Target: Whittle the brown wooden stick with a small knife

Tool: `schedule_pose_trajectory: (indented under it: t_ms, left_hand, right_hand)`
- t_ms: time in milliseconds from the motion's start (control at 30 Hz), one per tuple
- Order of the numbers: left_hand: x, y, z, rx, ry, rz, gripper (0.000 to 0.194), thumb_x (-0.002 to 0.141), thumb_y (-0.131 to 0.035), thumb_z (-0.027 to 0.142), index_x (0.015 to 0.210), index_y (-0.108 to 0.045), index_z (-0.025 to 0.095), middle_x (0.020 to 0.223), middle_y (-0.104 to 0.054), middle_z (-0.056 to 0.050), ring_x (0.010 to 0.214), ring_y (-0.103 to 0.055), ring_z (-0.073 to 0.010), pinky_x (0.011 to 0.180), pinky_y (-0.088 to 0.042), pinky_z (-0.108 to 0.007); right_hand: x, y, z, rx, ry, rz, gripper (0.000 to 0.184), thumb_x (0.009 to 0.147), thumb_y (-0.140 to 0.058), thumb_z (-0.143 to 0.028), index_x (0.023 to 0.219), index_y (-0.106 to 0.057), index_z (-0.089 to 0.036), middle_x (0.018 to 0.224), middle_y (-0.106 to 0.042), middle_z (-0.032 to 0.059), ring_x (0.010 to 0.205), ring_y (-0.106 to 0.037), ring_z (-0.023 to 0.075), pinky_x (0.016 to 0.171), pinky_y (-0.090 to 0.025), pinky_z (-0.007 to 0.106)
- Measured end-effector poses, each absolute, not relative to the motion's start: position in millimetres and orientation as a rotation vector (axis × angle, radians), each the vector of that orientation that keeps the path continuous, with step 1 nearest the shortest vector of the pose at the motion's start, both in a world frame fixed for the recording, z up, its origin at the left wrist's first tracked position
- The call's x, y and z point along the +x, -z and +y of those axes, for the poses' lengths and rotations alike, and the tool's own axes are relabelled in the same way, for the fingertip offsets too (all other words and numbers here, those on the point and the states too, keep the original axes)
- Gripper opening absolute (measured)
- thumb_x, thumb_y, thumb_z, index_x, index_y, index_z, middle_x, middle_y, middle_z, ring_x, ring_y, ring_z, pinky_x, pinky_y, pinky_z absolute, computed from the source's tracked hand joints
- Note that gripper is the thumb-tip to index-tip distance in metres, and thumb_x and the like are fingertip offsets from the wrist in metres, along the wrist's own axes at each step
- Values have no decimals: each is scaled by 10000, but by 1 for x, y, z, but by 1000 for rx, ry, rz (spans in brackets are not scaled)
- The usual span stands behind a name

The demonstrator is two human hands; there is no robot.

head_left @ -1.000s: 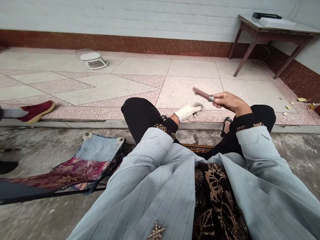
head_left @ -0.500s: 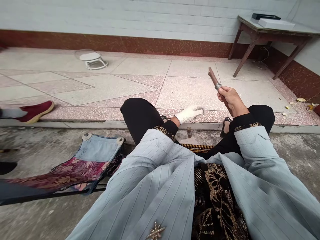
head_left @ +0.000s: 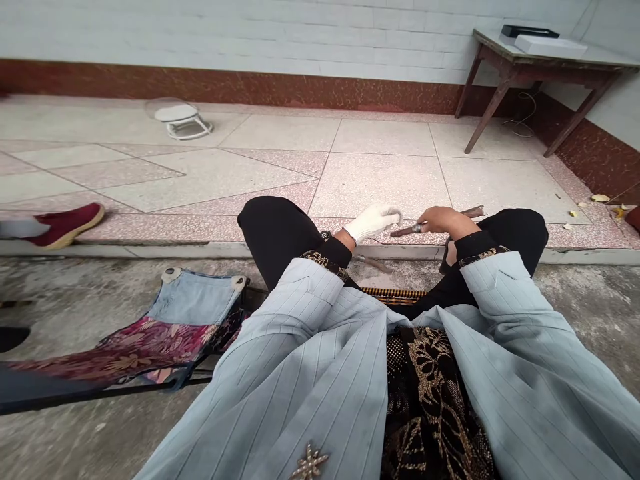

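My left hand, in a white knit glove, is held over the step edge with its fingers curled. Whatever may be inside them is hidden. In my right hand, bare, is a brown stick lying nearly level, one end pointing at the gloved fingers. Silvery wire is coiled round the stick near that end. A small gap separates the stick's tip from the glove. Below the gloved hand, a blurred, thin brown piece shows against the concrete; I cannot tell whether it is held.
A folding cloth chair stands at my left, near another person's red shoe. A low white stool is on the tiled floor. At the back right, a wooden table bears a white box. Peel-like scraps lie far right.
My right hand has come down and left, turning the wire-wrapped stick from upright to nearly level. The brown piece under my left hand now looks longer and slanted.
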State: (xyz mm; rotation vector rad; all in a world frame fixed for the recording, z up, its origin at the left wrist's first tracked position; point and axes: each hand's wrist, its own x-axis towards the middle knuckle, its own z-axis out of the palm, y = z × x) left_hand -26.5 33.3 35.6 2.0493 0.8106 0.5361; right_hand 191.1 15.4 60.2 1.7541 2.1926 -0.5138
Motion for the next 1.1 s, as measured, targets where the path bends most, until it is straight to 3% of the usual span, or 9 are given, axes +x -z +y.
schedule_pose_trajectory:
  t_ms: [100, 200, 400, 600, 767, 900, 1000, 1100]
  left_hand:
    - [-30, -38, 38, 1970, -602, 937, 173, 837, -505, 256, 808, -637, 148, 587, -464, 28, 517, -388, -83, 517, -272, -222]
    - [-31, -39, 39, 1868, -615, 961, 141, 857, -512, 236, 831, -614, 143, 612, -481, 23, 522, -390, -79, 527, -288, -219]
    - [-27, -33, 39, 1817, -639, 923, 146, 881, -456, 175, 810, -580, 145, 534, -396, 44, 482, -350, -76, 510, -270, -218]
    - [-17, -17, 33, 1899, -497, 785, 197, 883, -481, 270, 811, -619, 151, 538, -422, 36, 473, -364, -85, 486, -260, -222]
    - [-11, -13, 27, 1895, -469, 816, 141, 835, -556, 262, 766, -650, 184, 502, -457, 18, 452, -384, -106, 488, -308, -242]
    - [-10, -11, 23, 1921, -463, 791, 92, 780, -603, 209, 707, -659, 209, 512, -507, 2, 475, -432, -117, 488, -323, -233]
    - [-10, -12, 22, 1979, -454, 802, 91, 728, -631, 177, 646, -655, 209, 536, -546, -4, 523, -468, -124, 505, -334, -219]
    - [-11, -16, 22, 1999, -402, 793, 77, 690, -658, 168, 623, -665, 204, 570, -578, -6, 587, -507, -131, 533, -347, -210]
  right_hand:
    - [201, -65, 12, 1446, 1033, 2246, 303, 800, -672, -274, 1083, -772, -232, 714, -664, 26, 639, -547, 149, 627, -404, 287]
    - [215, -78, 5, 1218, 1471, 2410, 400, 777, -708, -343, 1155, -748, -220, 713, -628, -9, 630, -499, 115, 618, -402, 258]
    - [221, -98, -6, 1852, 1805, 2647, 344, 819, -678, -254, 1155, -727, -194, 619, -541, -26, 581, -428, 101, 551, -367, 247]
    - [206, -91, -9, 1796, 2245, 2523, 217, 824, -702, -288, 1006, -725, -174, 657, -545, -8, 595, -428, 98, 540, -369, 246]
    - [211, -80, 5, 2037, 1900, 2508, 234, 837, -678, -265, 1048, -730, -179, 629, -551, -4, 557, -440, 103, 524, -360, 254]
    - [213, -69, 17, 2283, 1112, 2457, 366, 840, -653, -269, 1188, -724, -178, 705, -643, 50, 613, -532, 147, 589, -401, 293]
    - [205, -62, 18, 2157, 618, 2395, 344, 833, -649, -305, 1139, -758, -194, 837, -704, 98, 725, -588, 202, 633, -400, 321]
    - [196, -58, 15, 1863, 652, 2214, 249, 782, -694, -265, 993, -794, -179, 768, -697, 90, 670, -583, 198, 620, -394, 323]
